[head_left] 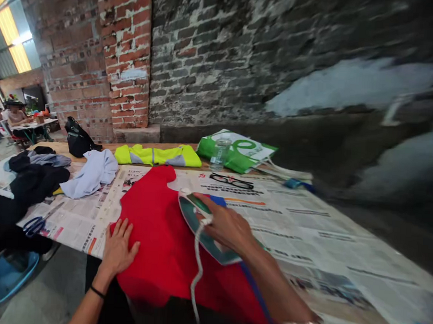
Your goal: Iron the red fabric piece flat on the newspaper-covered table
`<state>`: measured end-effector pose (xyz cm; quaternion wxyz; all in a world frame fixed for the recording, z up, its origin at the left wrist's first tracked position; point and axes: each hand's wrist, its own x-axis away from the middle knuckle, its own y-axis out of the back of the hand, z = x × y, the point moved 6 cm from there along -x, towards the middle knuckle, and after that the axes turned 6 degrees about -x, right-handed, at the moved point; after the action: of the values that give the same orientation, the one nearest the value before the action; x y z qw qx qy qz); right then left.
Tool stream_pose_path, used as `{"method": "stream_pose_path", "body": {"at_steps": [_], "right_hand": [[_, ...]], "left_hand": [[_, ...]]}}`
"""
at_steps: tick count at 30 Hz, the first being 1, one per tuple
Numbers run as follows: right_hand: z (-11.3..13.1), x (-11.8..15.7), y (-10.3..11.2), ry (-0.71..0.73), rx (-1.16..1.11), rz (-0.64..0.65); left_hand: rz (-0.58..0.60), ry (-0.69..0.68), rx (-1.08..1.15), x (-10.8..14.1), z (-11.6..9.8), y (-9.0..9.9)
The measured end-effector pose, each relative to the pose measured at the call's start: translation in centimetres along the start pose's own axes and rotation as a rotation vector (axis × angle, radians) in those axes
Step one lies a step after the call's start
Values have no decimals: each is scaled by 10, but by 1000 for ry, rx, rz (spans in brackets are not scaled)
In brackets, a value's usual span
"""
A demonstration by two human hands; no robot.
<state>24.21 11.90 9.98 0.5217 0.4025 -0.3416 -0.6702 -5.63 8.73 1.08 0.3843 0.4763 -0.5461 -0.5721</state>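
The right hand (229,226) is wrapped around the handle of a teal-and-white clothes iron (211,242), which sits over the right side of a red fabric panel (149,241); the iron is tilted in the view, with its soleplate mostly hidden, so its full contact with the cloth cannot be told; its white cord (196,273) trails down across the red fabric toward the lower edge of the view. The left hand (121,249) grips nothing; it lies palm down with fingers spread on the panel's left edge, a black band around its wrist. The red panel rests on newspaper sheets (330,227) spread over a worktable (58,147), its near end reaching toward the person's body; blue fabric (218,200) shows just beyond the right hand. Black-framed eyeglasses (232,183) lie on the newspaper past the iron; behind them stand a clear plastic bottle (220,155) and a green-and-white bag (244,149); a folded fluorescent yellow garment (158,155) lies beyond the panel; to the left are a crumpled white garment (93,174) and scissors (43,220).
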Motion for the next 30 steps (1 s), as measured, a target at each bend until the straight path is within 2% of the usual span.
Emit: {"method": "stream_pose_path", "body": {"at_steps": [2,5,8,10,15,17,18,20,23,26,28,30], "right_hand": [[2,-14,-7,-56,-6,-5],[-12,-25,-10,-126,-78,-56],[-27,-14,-8,-145,-80,-43],[-35,11,-6,-141,-84,-38],[-55,109,-4,-94,-179,-139],[-57,131,-5,-86,-201,-169],[-55,133,-5,-92,-202,-174],[-48,117,-5,-119,-186,-168],[-27,63,-6,-153,-161,-128],[-7,16,-9,-117,-216,-99],[-2,7,-14,-72,-289,-112],[-5,15,-19,-19,-368,-136]], "left_hand": [[2,0,-12,0,0,1],[12,5,-19,0,0,3],[19,5,-14,0,0,3],[9,3,-10,0,0,2],[-7,-8,-9,0,0,1],[-8,-15,-8,-1,-1,2],[-8,-14,-12,-1,-1,2],[-4,-9,-22,-1,-1,3],[5,-7,-27,-1,1,3],[3,-7,-22,-1,3,2],[-1,-14,-14,0,3,1],[2,-19,-12,0,3,1]]}}
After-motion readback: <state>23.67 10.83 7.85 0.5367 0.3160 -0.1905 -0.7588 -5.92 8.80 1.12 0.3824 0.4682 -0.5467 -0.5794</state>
